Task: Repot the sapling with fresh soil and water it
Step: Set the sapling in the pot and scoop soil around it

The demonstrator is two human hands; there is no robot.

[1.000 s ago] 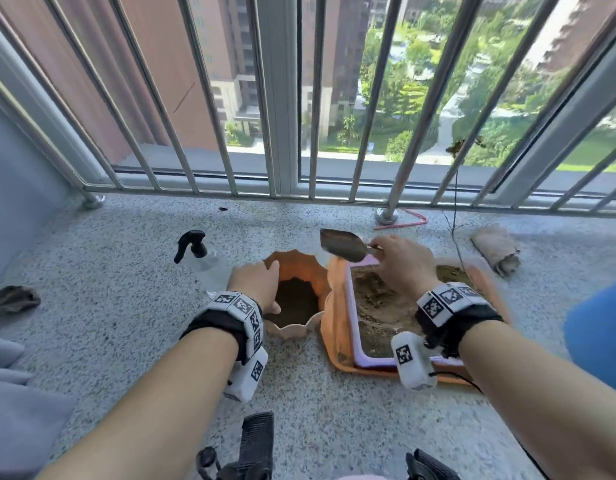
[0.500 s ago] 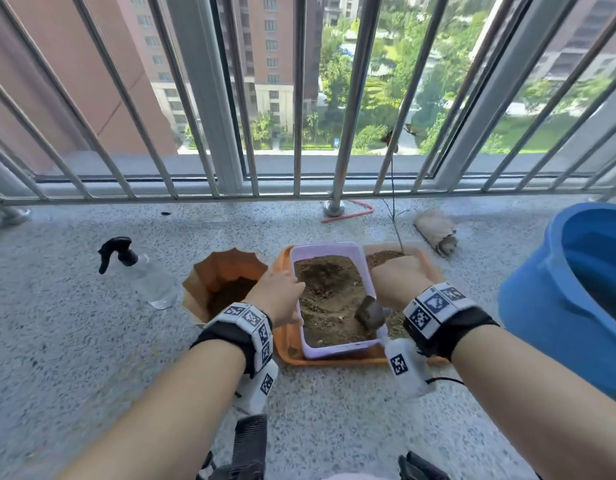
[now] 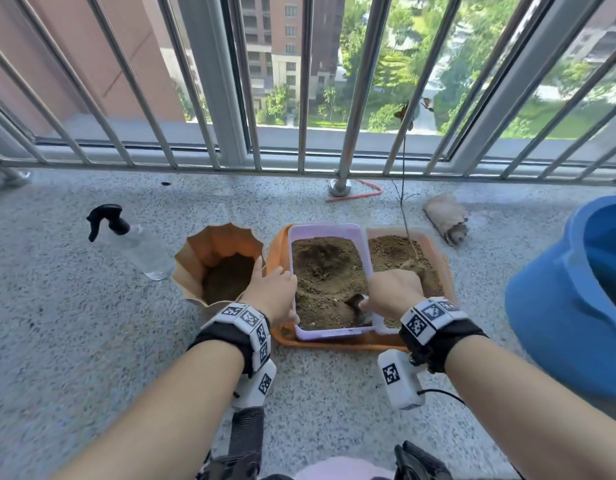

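Right hand point(image 3: 394, 294) is gripping the little shovel point(image 3: 356, 308) and digging dirt from the purple tray point(image 3: 325, 228) mid-frame, left hand point(image 3: 273, 292) is holding its edge, while the sapling point(image 3: 405, 202) is waiting unplanted beside the half-filled orange pot point(image 3: 209, 247).

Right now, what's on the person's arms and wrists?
Both forearms are bare, no sleeves. The left hand and right hand each have a black wrist wrap ringed with white blocks printed with black square markers. A white marker box hangs under each wrist; the right one trails a black cable.
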